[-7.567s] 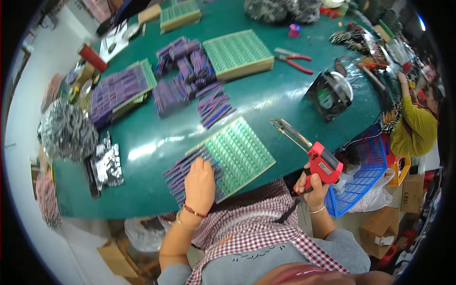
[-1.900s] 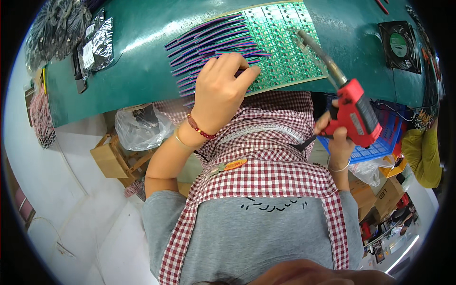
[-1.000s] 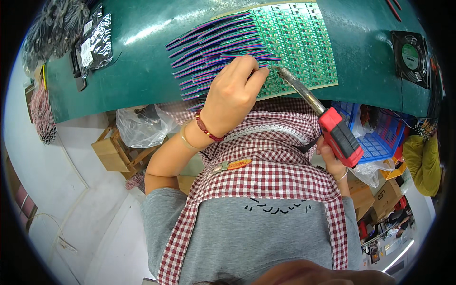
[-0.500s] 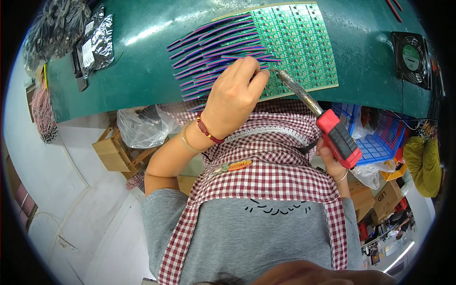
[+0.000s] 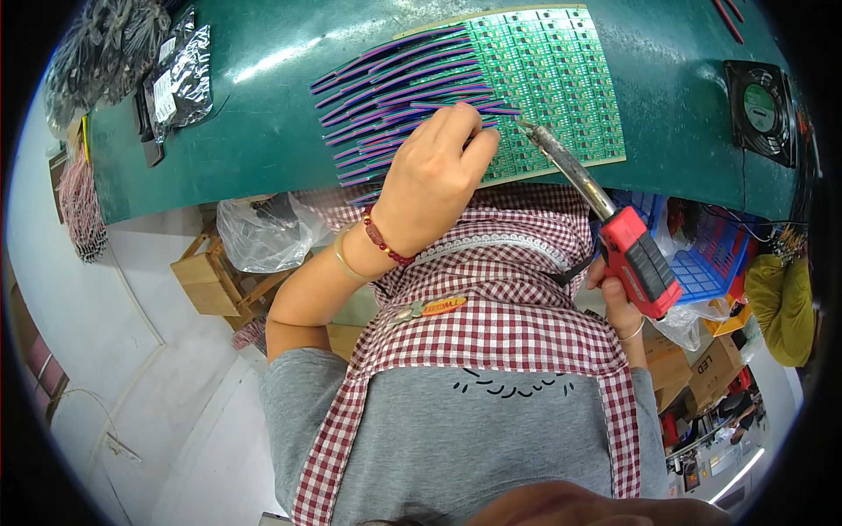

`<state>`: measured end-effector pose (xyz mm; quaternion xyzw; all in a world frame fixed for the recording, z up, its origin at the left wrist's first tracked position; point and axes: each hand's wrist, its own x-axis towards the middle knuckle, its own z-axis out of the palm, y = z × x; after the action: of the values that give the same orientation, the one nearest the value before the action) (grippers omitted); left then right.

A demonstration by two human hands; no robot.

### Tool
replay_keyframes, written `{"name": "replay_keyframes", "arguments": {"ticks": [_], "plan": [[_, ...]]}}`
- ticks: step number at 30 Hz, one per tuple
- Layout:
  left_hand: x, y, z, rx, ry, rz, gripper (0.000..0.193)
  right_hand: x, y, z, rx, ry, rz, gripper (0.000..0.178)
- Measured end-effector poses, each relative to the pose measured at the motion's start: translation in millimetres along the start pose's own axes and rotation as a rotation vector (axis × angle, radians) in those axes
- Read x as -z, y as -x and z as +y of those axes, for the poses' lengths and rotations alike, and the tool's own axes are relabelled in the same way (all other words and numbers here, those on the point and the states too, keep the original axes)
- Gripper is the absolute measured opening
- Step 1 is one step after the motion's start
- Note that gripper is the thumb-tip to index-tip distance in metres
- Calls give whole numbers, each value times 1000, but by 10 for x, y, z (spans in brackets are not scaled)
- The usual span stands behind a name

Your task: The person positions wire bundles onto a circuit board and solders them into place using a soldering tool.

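Left hand (image 5: pixel 434 171) pinches wires (image 5: pixel 421 97) on green board (image 5: pixel 561 88), 1 o'clock — keep still. Right hand (image 5: pixel 619 302) wrapped round red iron (image 5: pixel 624 235) — touch tip (image 5: pixel 530 128) lightly, clear of left hand, 8 o'clock.

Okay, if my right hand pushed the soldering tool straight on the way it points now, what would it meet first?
Probably the purple wire end by the left hand, or else the green circuit board beneath that wire; depth there is unclear.
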<state>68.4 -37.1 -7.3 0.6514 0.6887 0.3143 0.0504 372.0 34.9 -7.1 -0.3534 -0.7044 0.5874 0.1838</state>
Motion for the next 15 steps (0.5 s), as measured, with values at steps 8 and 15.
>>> {"name": "replay_keyframes", "arguments": {"ticks": [8,15], "plan": [[-9,3,-36,26,31,14,15,-7,98,132,-31,25,1,23],[-9,-1,-26,36,31,3,14,-4,110,181,-5,200,21,20]]}}
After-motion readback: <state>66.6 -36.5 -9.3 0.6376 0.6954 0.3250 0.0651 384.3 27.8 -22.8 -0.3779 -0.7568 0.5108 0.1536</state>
